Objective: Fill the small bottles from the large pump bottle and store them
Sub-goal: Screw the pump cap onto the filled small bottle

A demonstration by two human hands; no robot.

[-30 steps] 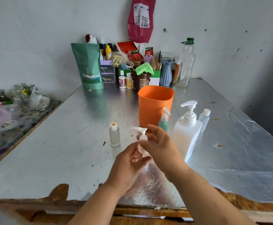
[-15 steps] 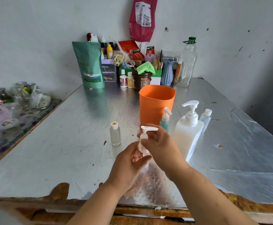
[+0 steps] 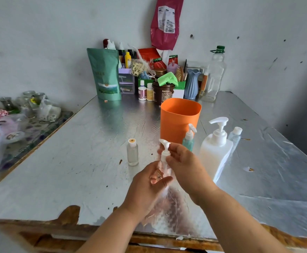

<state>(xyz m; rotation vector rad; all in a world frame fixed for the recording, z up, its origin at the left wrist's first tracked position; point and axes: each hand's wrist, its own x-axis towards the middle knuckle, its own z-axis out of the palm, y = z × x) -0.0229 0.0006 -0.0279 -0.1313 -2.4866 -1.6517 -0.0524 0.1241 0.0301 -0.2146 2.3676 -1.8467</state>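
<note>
So the little clear pump bottle point(image 3: 165, 157) is up off the table point(image 3: 76, 161), right in front of the orange cup point(image 3: 178, 121): left hand point(image 3: 149, 183) is wrapped round its body and right hand point(image 3: 185, 161) is pinching the white pump top. The big white pump bottle point(image 3: 215, 152) stands to the cup's right, and a teal mini pump bottle point(image 3: 188, 141) sits just in front of the cup. There's a capped clear one point(image 3: 132, 152) front-left of the cup, and another clear bottle point(image 3: 235, 136) tucked behind the big one.

2 bare forearms point(image 3: 240, 221), bare wrists, left hand point(image 3: 149, 181) bare, right hand point(image 3: 183, 161) bare
</note>
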